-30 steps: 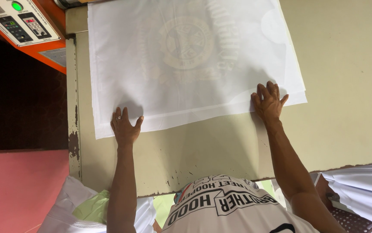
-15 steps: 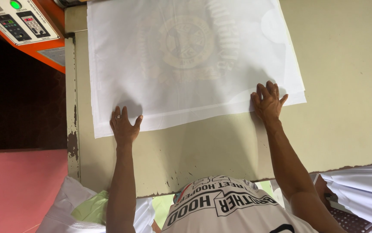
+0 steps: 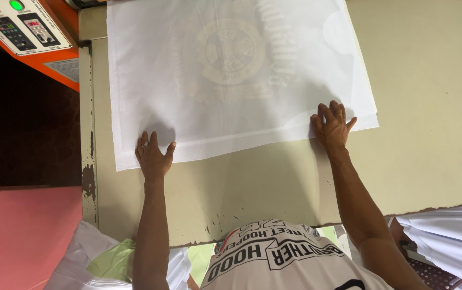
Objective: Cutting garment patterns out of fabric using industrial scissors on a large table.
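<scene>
A large white sheet lies flat on a worn beige worktable. A round printed design with lettering shows faintly through it. My left hand rests palm down on the sheet's near left edge, fingers spread, a ring on one finger. My right hand presses flat on the near right edge, fingers apart. Neither hand grips anything. Both forearms reach up from the bottom of the view.
An orange machine with a control panel and a green light stands at the top left. White cloth is heaped at the bottom right, and white and pale green cloth at the bottom left. The table's near edge is chipped.
</scene>
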